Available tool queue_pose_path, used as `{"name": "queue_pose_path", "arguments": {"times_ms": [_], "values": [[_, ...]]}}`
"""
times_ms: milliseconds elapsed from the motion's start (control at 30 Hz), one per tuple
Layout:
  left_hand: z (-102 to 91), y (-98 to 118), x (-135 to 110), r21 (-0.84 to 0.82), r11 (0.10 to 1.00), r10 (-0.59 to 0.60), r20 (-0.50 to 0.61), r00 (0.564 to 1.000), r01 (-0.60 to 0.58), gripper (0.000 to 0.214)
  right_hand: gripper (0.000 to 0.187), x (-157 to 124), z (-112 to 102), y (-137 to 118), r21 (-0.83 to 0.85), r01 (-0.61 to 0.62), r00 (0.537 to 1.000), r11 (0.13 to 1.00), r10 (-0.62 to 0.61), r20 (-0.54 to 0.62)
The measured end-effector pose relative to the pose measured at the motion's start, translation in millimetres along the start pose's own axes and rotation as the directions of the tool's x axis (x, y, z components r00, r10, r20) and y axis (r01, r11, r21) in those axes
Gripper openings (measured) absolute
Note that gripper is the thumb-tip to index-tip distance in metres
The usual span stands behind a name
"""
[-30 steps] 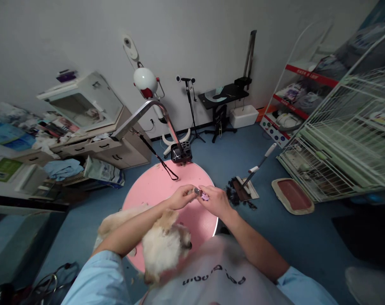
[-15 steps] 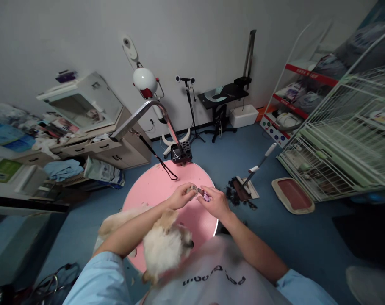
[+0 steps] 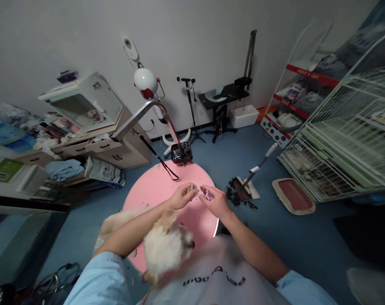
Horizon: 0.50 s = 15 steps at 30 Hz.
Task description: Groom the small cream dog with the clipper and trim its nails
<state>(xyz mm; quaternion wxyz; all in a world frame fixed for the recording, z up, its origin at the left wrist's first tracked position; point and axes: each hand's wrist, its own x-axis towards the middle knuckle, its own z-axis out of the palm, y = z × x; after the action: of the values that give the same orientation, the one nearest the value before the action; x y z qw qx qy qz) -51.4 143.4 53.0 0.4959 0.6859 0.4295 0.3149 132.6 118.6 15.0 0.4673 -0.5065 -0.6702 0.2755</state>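
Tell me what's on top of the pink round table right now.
A fluffy cream dog lies on the pink table; a black leash loop trails there. Both hands and the dog hide the surface beneath.

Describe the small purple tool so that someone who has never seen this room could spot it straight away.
Find the round pink table in the middle of the blue floor, with a fluffy cream dog at its near edge. Above the table's far side two bare hands meet; the purple tool sits in the fingers of the right hand. It is the only purple thing there, while the left hand grips the dog's pale paw.
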Motion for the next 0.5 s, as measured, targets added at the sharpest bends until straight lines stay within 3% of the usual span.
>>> {"name": "queue_pose_path", "arguments": {"times_ms": [367, 500], "values": [[0.5, 2.2, 1.4, 0.058, 0.998, 0.038, -0.022, 0.999, -0.037, 0.044, 0.034, -2.1, 3.1, -4.3, 0.016, 0.023, 0.998, 1.000, -0.024, 0.064], [1.0, -0.3, 1.3, 0.070, 0.996, 0.054, -0.024, 0.998, -0.053, 0.045, 0.027, -0.4, 1.5, -9.0, -0.019, 0.045, 0.997, 0.999, -0.044, 0.070]]}}
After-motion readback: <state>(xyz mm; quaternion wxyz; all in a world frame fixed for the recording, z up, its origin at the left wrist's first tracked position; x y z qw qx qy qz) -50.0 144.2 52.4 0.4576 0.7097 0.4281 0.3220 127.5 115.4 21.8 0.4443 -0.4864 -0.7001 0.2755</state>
